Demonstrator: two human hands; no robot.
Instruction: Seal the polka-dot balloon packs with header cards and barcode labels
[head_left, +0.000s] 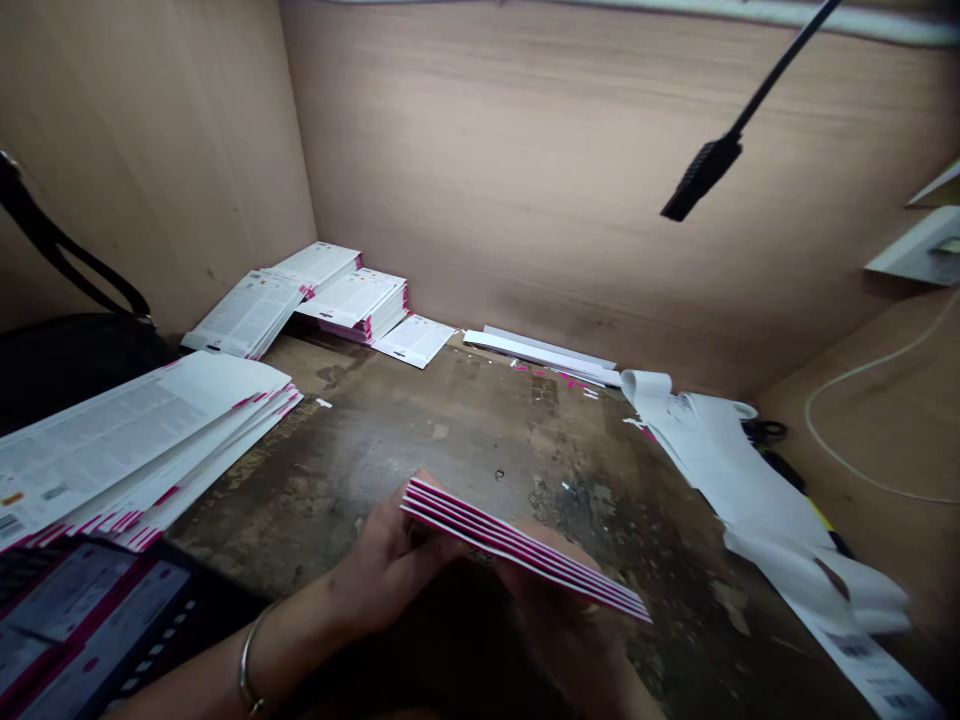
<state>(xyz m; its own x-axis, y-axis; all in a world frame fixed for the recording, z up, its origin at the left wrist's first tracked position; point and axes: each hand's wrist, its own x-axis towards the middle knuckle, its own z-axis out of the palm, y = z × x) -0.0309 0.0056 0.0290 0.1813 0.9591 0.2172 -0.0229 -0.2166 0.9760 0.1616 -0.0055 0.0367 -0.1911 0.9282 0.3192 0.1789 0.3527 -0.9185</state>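
A small stack of flat printed cards (517, 545), white with magenta edges, is held edge-on toward me above the worn tabletop. My left hand (390, 560) grips its left end, thumb below and fingers behind; a metal bangle circles that wrist. Underneath and behind the right half, my right hand (562, 610) is closed on the same stack, its fingers partly hidden by the cards. The printed faces of this stack cannot be seen from here.
Stacks of similar cards (352, 300) stand in the back left corner. A fanned pile (150, 430) lies at left beside a black bag (75, 370). Loose white label strip (757, 480) and scissors (766, 430) lie at right. A black cable connector (703, 178) hangs overhead.
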